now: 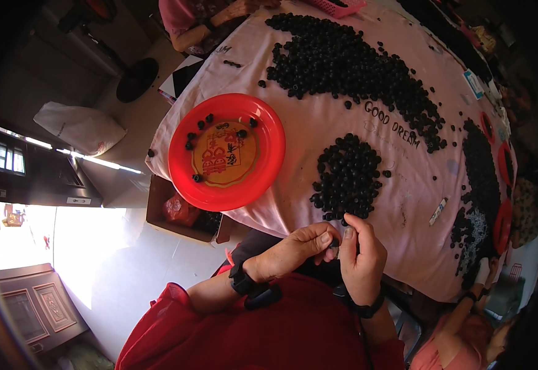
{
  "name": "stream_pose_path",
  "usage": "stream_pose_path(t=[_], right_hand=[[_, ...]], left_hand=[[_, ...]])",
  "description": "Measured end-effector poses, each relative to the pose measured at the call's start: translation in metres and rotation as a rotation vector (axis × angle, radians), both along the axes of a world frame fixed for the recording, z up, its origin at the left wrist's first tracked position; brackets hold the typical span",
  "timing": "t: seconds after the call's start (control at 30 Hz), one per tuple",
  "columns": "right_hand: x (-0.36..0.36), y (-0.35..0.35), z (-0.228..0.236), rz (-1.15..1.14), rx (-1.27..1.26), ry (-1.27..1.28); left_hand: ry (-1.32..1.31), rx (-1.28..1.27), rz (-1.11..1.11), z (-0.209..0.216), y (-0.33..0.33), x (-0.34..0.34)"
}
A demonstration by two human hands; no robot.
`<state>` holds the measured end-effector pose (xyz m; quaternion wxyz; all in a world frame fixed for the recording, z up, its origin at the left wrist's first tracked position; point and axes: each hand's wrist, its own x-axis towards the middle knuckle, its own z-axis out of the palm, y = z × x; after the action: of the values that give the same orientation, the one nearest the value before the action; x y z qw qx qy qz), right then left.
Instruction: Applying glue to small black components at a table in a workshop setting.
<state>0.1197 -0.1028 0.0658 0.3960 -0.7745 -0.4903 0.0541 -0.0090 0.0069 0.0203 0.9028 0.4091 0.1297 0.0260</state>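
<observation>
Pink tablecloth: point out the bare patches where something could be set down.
Bare cloth lies between the red plate, the long band of black pieces and the small pile. Another strip runs right of that pile. The cloth's right edge is crowded. Both hands work at the near edge.

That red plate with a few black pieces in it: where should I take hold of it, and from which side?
Probably by the raised rim of the red plate at its near edge. That part overhangs the pink tablecloth, so fingers could hook under it from the person's side, left of the left hand. The loose black pieces lie near the far side, so keep it level.
</observation>
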Motion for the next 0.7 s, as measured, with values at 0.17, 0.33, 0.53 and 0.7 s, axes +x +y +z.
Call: stream_pose_path(t=[0.17,0.33,0.53,0.7], right_hand=[[-0.0004,-0.0005,-0.0006,-0.008,-0.014,0.010],[-0.0010,-0.0002,-0.0017,-0.010,-0.017,0.013],[-0.0023,0.0006,-0.0008,-0.009,-0.001,0.022],[-0.0041,0.0006,-0.0001,-0.005,-0.015,0.082]], left_hand=[[-0.008,-0.003,-0.002,0.0000,0.0001,0.0001],[-0.003,0.011,0.002,0.0003,0.0001,-0.0004],[0.016,0.065,0.005,0.0015,0.0005,-0.0012],[0.022,0.100,0.018,0.0039,-0.0002,-0.0017]])
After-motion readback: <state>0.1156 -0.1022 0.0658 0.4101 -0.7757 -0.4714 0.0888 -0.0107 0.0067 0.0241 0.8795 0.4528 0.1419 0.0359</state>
